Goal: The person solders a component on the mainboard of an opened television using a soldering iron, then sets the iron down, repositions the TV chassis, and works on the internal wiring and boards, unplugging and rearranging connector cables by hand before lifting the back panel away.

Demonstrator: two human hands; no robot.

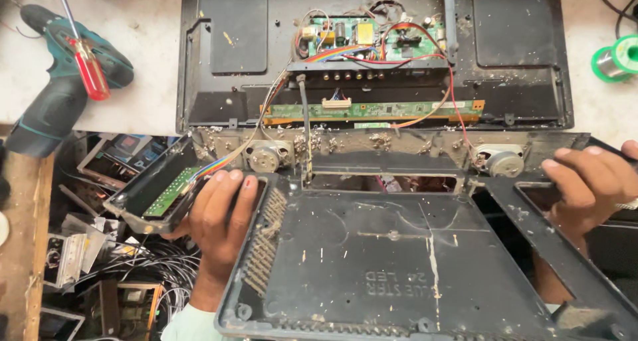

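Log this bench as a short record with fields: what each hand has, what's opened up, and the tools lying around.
left hand: grips the left edge of the dusty black back cover
right hand: grips the cover's right side
opened unit: flat-screen chassis on the bench, circuit boards exposed, two round speakers at its lower edge
tools: cordless drill, red-handled screwdriver, solder spool

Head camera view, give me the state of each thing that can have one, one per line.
Back cover: off the set, tilted up, dusty.
Television chassis: face down, opened, circuit boards bare.
Ribbon cable: attached, running to the small board.
Left hand: gripping the cover's left edge.
Right hand: gripping the cover's right edge.
Cordless drill: lying on its side.
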